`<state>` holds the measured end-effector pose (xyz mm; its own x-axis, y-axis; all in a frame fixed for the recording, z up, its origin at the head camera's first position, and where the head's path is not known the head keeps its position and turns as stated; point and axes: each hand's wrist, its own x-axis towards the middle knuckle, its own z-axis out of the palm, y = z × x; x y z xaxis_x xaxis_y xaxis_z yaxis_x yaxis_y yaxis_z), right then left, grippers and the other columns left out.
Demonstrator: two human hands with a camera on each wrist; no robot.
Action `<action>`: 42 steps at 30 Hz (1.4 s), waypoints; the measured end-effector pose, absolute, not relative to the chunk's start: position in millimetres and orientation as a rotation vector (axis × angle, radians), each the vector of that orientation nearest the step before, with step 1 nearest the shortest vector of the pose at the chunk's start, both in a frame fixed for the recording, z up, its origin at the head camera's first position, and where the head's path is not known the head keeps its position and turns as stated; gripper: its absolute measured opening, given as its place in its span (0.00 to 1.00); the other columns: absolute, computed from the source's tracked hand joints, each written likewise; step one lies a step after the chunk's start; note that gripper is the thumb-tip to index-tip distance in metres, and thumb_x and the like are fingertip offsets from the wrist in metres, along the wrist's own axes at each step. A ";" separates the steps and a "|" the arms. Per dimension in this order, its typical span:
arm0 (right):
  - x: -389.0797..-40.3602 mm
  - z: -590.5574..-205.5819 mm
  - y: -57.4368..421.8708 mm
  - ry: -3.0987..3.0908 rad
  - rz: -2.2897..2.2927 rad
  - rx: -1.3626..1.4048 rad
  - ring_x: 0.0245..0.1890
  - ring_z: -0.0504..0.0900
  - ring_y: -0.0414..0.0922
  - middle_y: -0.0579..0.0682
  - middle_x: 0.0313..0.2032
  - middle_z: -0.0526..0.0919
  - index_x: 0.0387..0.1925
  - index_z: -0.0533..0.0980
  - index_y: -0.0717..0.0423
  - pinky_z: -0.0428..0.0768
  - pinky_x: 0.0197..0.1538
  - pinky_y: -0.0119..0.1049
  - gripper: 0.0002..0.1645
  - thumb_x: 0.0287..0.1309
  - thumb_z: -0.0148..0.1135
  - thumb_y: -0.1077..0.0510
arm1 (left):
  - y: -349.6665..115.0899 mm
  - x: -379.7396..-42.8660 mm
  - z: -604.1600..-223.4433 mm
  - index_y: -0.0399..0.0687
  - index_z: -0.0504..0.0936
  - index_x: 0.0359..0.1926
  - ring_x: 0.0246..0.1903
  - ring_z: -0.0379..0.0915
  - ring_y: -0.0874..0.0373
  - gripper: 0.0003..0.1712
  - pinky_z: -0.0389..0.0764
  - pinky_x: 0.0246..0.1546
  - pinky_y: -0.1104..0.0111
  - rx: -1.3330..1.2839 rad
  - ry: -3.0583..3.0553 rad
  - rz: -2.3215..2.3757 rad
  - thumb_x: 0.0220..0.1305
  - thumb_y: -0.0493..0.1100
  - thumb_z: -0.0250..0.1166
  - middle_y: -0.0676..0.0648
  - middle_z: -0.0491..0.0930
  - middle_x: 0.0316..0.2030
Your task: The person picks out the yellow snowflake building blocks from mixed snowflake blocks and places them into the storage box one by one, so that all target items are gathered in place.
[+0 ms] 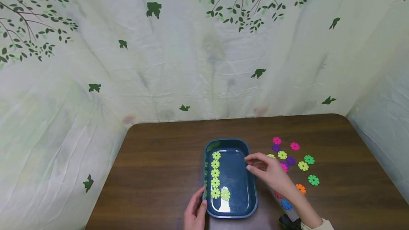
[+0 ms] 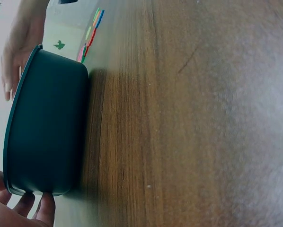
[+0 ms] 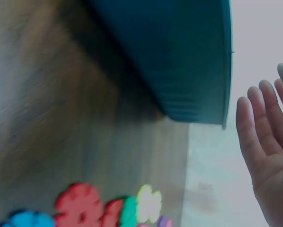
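A dark blue tray point(image 1: 236, 173) stands on the table. Along its left side runs a column of several yellow-green flower-shaped pieces point(image 1: 215, 173). One more yellow-green flower piece point(image 1: 225, 195) lies to the right of the column's near end. My left hand point(image 1: 195, 211) grips the tray's left wall near the front; the left wrist view shows its fingers against the outside. Over the tray's right rim hovers my right hand point(image 1: 271, 173), fingers extended and slightly bent. In the right wrist view, that hand point(image 3: 269, 142) shows nothing between thumb and fingers.
Right of the tray, loose flower pieces lie scattered on the brown table point(image 1: 159, 166): pink point(image 1: 295, 146), purple point(image 1: 291, 160), green point(image 1: 314, 180), orange point(image 1: 300, 188) and blue point(image 1: 286, 204), plus several yellow-green ones. Behind the table hangs a pale leaf-printed cloth point(image 1: 198, 63).
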<state>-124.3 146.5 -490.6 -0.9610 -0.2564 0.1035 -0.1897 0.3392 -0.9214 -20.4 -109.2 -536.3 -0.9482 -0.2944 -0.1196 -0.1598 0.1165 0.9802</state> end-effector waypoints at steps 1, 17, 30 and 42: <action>-123.0 -492.7 148.6 2.536 -1.716 -0.408 0.43 0.82 0.42 0.49 0.45 0.84 0.50 0.80 0.51 0.81 0.48 0.36 0.16 0.60 0.68 0.56 | -109.1 -20.3 -535.8 0.43 0.78 0.59 0.60 0.70 0.44 0.23 0.72 0.50 0.78 0.466 -2.272 -1.964 0.64 0.28 0.56 0.37 0.76 0.59; -119.9 -516.4 190.7 2.774 -1.500 -0.409 0.42 0.82 0.42 0.47 0.44 0.85 0.51 0.80 0.52 0.83 0.44 0.40 0.20 0.55 0.71 0.63 | -109.2 -20.5 -535.8 0.44 0.78 0.59 0.60 0.70 0.43 0.22 0.71 0.49 0.78 0.472 -2.276 -1.967 0.65 0.28 0.56 0.36 0.75 0.60; -140.5 -515.9 215.4 2.765 -1.233 -0.488 0.38 0.81 0.44 0.47 0.44 0.84 0.52 0.79 0.55 0.81 0.38 0.34 0.22 0.55 0.71 0.65 | -110.6 -20.4 -538.7 0.43 0.78 0.59 0.60 0.70 0.44 0.23 0.72 0.51 0.77 0.438 -2.250 -1.981 0.64 0.28 0.56 0.36 0.75 0.60; -156.1 -525.5 221.6 2.712 -1.162 -0.551 0.44 0.82 0.48 0.49 0.44 0.85 0.50 0.80 0.57 0.83 0.44 0.39 0.20 0.55 0.68 0.68 | -110.0 -20.4 -538.8 0.44 0.79 0.59 0.60 0.70 0.46 0.23 0.72 0.50 0.77 0.466 -2.267 -1.970 0.64 0.28 0.56 0.38 0.76 0.59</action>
<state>-156.1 221.6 -525.5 -0.9231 -0.3843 0.0146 -0.2757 0.6348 -0.7218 -20.4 -110.0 -538.8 -0.9479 -0.2941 -0.1226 -0.1625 0.1149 0.9800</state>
